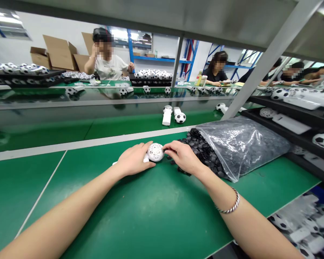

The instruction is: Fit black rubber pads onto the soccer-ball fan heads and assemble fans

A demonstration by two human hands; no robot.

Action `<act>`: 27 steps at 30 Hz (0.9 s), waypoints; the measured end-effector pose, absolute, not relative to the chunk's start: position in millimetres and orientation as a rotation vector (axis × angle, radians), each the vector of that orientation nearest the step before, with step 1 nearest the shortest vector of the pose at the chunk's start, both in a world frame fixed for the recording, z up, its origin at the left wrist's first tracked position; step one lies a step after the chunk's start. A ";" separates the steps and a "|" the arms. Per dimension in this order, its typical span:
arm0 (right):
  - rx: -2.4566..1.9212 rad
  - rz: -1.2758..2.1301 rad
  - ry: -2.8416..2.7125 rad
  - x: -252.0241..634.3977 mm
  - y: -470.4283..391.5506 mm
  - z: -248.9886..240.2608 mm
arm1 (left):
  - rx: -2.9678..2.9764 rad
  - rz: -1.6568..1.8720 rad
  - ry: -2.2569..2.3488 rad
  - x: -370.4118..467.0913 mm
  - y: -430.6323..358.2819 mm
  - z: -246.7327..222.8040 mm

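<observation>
A white openwork ball (pixel 155 152) with a white handle lies on the green work surface. My left hand (pixel 135 158) is closed around it, palm over the handle, with fingers and thumb at the ball's far and near sides. My right hand (pixel 182 154) is at the ball's right side, thumb and forefinger pinched on a small dark piece (pixel 164 150) that is mostly hidden. To the right, many black plastic pieces (pixel 205 153) spill from the mouth of a clear plastic bag (pixel 245 144).
On the belt (pixel 110 122) beyond stand two football-headed white pieces (pixel 180 117). Black trays (pixel 294 126) of similar pieces are stacked at right, near a slanted metal post (pixel 270 57). A shelf (pixel 151 18) hangs overhead. Several people, one a person in white (pixel 108 66), sit across.
</observation>
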State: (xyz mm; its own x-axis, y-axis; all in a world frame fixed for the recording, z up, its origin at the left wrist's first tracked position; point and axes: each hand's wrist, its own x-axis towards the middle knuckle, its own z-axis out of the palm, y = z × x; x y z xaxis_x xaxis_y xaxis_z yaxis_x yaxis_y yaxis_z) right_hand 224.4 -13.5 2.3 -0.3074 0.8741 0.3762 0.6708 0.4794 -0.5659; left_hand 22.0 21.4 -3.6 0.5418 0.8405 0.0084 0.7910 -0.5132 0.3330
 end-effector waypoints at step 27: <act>-1.141 0.896 -1.770 200.0 -10.1 -29.2 | 2.375 0.519 1.289 25.4 17.5 -3.0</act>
